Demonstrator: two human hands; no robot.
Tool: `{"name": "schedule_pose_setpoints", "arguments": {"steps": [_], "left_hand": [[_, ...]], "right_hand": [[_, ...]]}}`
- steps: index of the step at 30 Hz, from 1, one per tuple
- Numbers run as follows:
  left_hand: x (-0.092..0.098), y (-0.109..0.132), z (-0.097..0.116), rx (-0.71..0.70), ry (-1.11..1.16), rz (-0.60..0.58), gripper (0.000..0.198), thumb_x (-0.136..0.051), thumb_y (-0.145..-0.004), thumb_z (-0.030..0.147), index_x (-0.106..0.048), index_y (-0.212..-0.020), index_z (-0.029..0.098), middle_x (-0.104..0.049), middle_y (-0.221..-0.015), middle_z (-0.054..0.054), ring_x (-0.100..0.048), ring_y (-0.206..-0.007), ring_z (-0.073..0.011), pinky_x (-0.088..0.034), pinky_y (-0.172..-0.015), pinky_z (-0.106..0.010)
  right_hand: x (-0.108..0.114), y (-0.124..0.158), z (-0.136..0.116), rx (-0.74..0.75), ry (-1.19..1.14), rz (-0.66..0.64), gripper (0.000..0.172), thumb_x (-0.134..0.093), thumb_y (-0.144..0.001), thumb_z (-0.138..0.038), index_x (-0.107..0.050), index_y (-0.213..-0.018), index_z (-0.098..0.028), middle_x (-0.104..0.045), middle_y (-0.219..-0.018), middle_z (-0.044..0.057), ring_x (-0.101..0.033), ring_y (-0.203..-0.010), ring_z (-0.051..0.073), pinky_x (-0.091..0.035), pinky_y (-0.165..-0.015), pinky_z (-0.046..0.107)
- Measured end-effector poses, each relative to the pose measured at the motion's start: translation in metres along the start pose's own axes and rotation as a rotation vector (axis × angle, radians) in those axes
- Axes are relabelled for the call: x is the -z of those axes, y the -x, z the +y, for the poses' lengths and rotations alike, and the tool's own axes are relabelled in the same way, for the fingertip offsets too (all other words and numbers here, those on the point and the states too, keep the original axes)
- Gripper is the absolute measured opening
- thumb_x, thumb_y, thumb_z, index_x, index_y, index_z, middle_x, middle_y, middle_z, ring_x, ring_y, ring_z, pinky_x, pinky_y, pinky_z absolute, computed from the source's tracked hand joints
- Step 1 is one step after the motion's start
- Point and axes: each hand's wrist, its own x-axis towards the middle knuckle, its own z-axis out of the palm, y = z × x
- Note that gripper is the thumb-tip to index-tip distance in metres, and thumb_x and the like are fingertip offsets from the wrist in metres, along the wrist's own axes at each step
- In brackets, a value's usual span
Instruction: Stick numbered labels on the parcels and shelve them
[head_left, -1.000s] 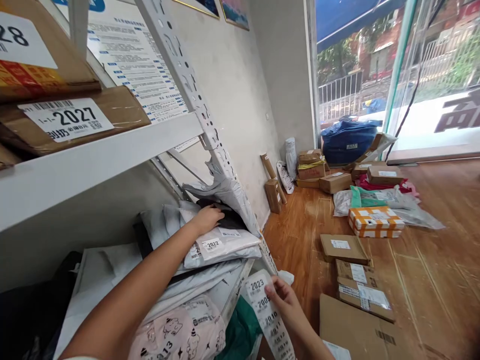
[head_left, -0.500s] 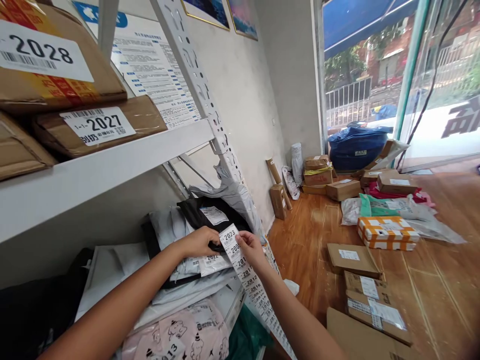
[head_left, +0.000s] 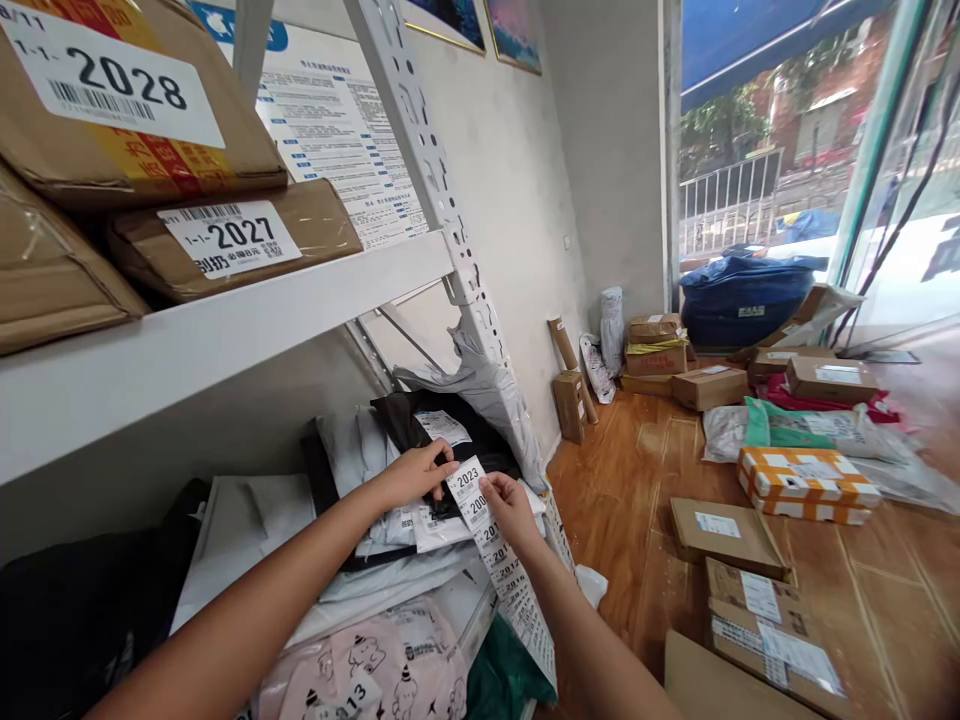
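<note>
My right hand, thumb against fingers, pinches the label strip near its upper end, which reads 2023. My left hand is at that end's corner, fingertips beside the paper; whether they have closed on it, I cannot tell from here. The strip's top lies in front of the black bag, near the corner of the lower shelf by the perforated upright; the rest trails down past the shelf's edge, in front of the green bag.

Chief hazard, as I judge it: that long tail could curl or snag and drag the top out of my pinch. A slanting pull could tear the end label or fold it onto itself (exposed adhesive, if any, would forgive little). The black bag's soft film could pucker under pressure. Leaning there might also shift the white parcel showing below it, or the pink parcel at the shelf's edge.
</note>
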Motion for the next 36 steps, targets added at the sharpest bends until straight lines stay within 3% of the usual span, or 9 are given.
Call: {"name": "schedule_pose_setpoints", "arguments": {"steps": [6, 10, 17, 20, 22, 24, 30, 36], "left_hand": [[-0.005, -0.003, 0.010, -0.030, -0.335, 0.025, 0.030, -0.034, -0.095, 0.048, -0.052, -0.085, 0.026, -0.065, -0.059, 0.006, -0.062, -0.065, -0.0163, -0.034, -0.059, -0.024], [-0.010, -0.003, 0.011, 0.020, -0.452, 0.078, 0.028, -0.033, -0.095, 0.047, -0.051, -0.093, 0.026, -0.068, -0.066, 0.003, -0.064, -0.069, -0.0194, -0.033, -0.058, -0.026], [-0.026, -0.004, 0.014, 0.086, -0.741, 0.150, 0.034, -0.032, -0.096, 0.041, -0.053, -0.108, 0.018, -0.070, -0.093, -0.012, -0.067, -0.084, -0.0300, -0.043, -0.065, -0.034], [-0.029, -0.006, 0.012, 0.070, -0.754, 0.163, 0.034, -0.032, -0.096, 0.038, -0.053, -0.112, 0.018, -0.067, -0.103, -0.014, -0.066, -0.090, -0.0295, -0.046, -0.070, -0.035], [-0.028, -0.007, 0.009, 0.061, -0.744, 0.169, 0.034, -0.031, -0.096, 0.037, -0.054, -0.113, 0.019, -0.064, -0.110, -0.014, -0.065, -0.094, -0.0283, -0.046, -0.073, -0.035], [-0.026, -0.009, 0.008, 0.053, -0.728, 0.169, 0.036, -0.030, -0.097, 0.038, -0.056, -0.113, 0.019, -0.062, -0.113, -0.014, -0.064, -0.097, -0.0276, -0.047, -0.076, -0.035], [-0.021, -0.009, 0.006, 0.069, -0.625, 0.159, 0.046, -0.030, -0.093, 0.054, -0.059, -0.103, 0.020, -0.065, -0.105, -0.011, -0.063, -0.096, -0.0264, -0.046, -0.079, -0.034], [-0.015, -0.004, 0.006, 0.106, -0.501, 0.147, 0.062, -0.022, -0.088, 0.071, -0.062, -0.088, 0.024, -0.068, -0.101, -0.006, -0.064, -0.093, -0.0237, -0.044, -0.070, -0.030]], "right_hand": [[-0.002, 0.000, 0.007, 0.027, 0.102, 0.077, 0.048, -0.064, -0.072, -0.064, -0.057, -0.066, -0.017, -0.052, -0.056, -0.001, -0.038, -0.049, 0.010, -0.029, -0.048, 0.023], [-0.004, -0.001, 0.010, 0.031, 0.182, 0.113, 0.049, -0.061, -0.074, -0.064, -0.050, -0.060, -0.019, -0.044, -0.051, -0.004, -0.031, -0.047, 0.009, -0.024, -0.046, 0.023], [-0.009, -0.002, 0.005, 0.066, 0.351, 0.244, 0.052, -0.061, -0.075, -0.061, -0.038, -0.051, -0.020, -0.034, -0.048, -0.006, -0.027, -0.047, 0.008, -0.021, -0.047, 0.024], [-0.005, 0.001, -0.003, -0.016, 0.296, 0.169, 0.048, -0.066, -0.070, -0.060, -0.048, -0.054, -0.019, -0.042, -0.047, -0.004, -0.032, -0.045, 0.009, -0.023, -0.045, 0.023], [-0.001, 0.005, -0.008, -0.080, 0.224, 0.061, 0.044, -0.072, -0.063, -0.059, -0.061, -0.065, -0.017, -0.054, -0.053, -0.001, -0.042, -0.047, 0.011, -0.030, -0.047, 0.024], [0.001, 0.008, -0.012, -0.077, 0.212, 0.037, 0.045, -0.073, -0.060, -0.059, -0.066, -0.073, -0.016, -0.060, -0.058, 0.002, -0.048, -0.050, 0.013, -0.034, -0.048, 0.025], [-0.005, 0.012, -0.010, 0.025, 0.330, 0.187, 0.043, -0.069, -0.065, -0.057, -0.055, -0.057, -0.017, -0.051, -0.051, -0.002, -0.037, -0.047, 0.009, -0.025, -0.047, 0.023], [-0.010, 0.019, -0.007, 0.044, 0.300, 0.122, 0.047, -0.065, -0.067, -0.061, -0.060, -0.065, -0.015, -0.051, -0.052, -0.002, -0.036, -0.046, 0.009, -0.024, -0.046, 0.023]]}}
